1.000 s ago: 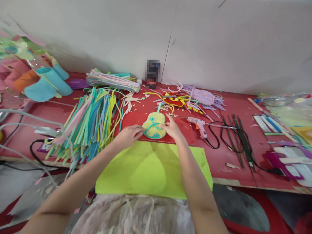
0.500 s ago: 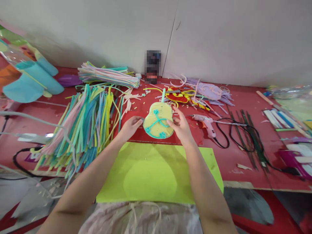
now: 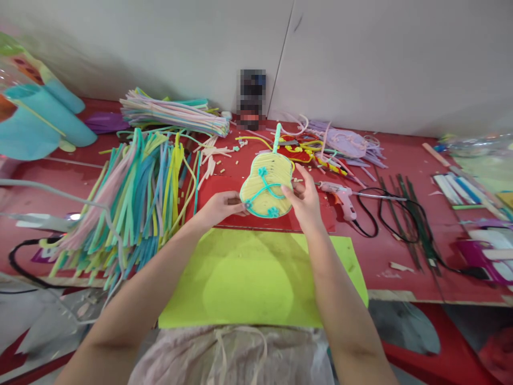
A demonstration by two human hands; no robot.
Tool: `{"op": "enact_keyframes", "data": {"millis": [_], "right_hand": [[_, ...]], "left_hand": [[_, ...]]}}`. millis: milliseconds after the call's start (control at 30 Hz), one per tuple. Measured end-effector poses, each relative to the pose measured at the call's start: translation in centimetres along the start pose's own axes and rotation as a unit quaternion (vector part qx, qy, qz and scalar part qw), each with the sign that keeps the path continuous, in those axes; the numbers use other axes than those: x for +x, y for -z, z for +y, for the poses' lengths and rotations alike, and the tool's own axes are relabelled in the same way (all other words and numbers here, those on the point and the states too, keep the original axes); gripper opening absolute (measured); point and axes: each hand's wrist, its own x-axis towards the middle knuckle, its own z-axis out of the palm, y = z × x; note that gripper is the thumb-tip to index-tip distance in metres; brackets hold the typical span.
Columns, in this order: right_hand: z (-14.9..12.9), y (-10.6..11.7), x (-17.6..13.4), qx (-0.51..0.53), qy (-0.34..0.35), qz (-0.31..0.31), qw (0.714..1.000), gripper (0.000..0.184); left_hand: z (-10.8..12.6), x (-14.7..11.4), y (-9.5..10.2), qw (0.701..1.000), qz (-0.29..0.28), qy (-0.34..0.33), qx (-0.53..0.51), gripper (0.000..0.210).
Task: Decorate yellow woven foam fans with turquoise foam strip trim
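Observation:
A yellow pipe-cleaner hand fan [image 3: 266, 184] with a teal rim, teal flowers and a teal handle on top is held up between my hands, its face towards me. My left hand [image 3: 224, 208] pinches the fan's lower left edge, thumb in front near a flower. At the right edge, my right hand [image 3: 306, 195] grips the fan with the thumb on its face and the fingers behind, partly hidden. Below my hands a lime-green sheet [image 3: 248, 283] lies along the table's front edge.
Pipe-cleaner bundles [image 3: 136, 203] lie at left, another bundle [image 3: 176, 115] behind. A pink glue gun [image 3: 340, 198] with a black cord rests at right. Cut pipe-cleaner scraps [image 3: 208, 160] and a lilac piece [image 3: 348, 141] lie towards the wall. A blurred dark object [image 3: 251, 99] stands at the back.
The fan has moved slightly right and tilted, its handle now leaning right. My left hand has closed in on its lower left edge. The view has shifted a little.

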Motion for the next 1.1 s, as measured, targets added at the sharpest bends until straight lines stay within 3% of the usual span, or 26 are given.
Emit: {"op": "enact_keyframes", "data": {"millis": [167,467,567,667,800,1100], "right_hand": [[-0.3,-0.1,-0.2,0.043,0.000,0.002,0.999,0.076],[-0.6,-0.4,-0.3,0.088,-0.029,0.036,0.995,0.070],[-0.2,-0.8,-0.3,0.136,-0.064,0.040,0.988,0.057],[0.2,-1.7,-0.5,0.192,-0.104,0.004,0.976,0.048],[0.5,-3.4,-0.9,0.225,-0.135,-0.026,0.965,0.045],[1.2,-5.2,-1.3,0.205,-0.086,-0.027,0.975,0.043]], "left_hand": [[0.5,-0.1,-0.2,1.000,-0.003,0.017,0.007,0.037],[-0.5,0.2,0.2,1.000,0.007,-0.023,-0.005,0.031],[-0.6,0.4,0.1,0.998,0.043,-0.053,0.000,0.030],[-0.6,0.5,-0.2,0.993,0.095,-0.069,0.002,0.030],[-0.8,0.8,-0.8,0.988,0.131,-0.080,-0.024,0.032],[-1.2,1.0,-1.8,0.983,0.123,-0.114,-0.075,0.031]]}}
